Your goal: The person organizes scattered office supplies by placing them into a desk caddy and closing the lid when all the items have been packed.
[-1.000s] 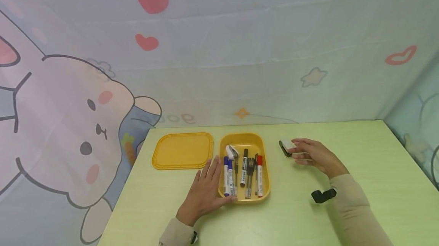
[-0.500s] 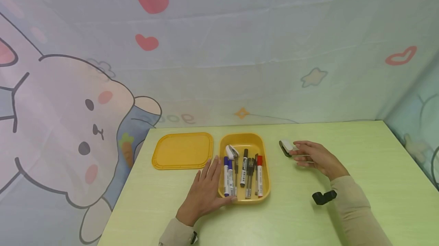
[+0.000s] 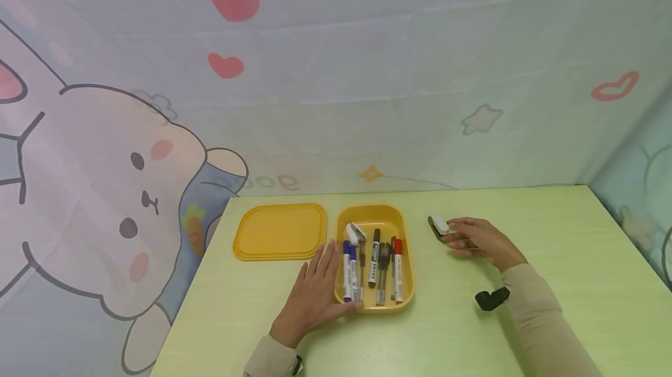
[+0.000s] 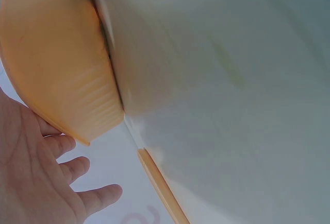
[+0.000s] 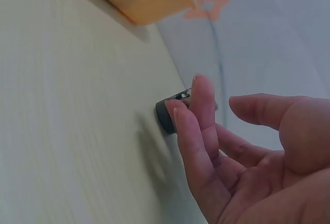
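Observation:
In the head view my left hand (image 3: 310,298) lies with straight fingers along the left side of a yellow plastic box (image 3: 408,260), thumb at its near rim. The left wrist view shows fingertips of that hand against the box wall (image 4: 62,69). Pens and markers lie in the box, among them a red-capped marker (image 3: 398,272) and a black marker (image 3: 374,259). Right of the box, a small white-and-black stapler (image 3: 438,225) lies on the table. My right hand (image 3: 483,243) is beside it, fingertips right at its near end. The right wrist view shows the thumb (image 5: 263,110) apart from loosely bent fingers.
A flat yellow lid (image 3: 280,231) lies left of the box. Inside the box is also a small white gadget (image 3: 354,233) with a metal part. The pale green table (image 3: 420,342) ends at a printed cloth backdrop (image 3: 336,103).
My right hand has shifted slightly toward me beside the stapler. The left hand, the box and its contents stay where they were.

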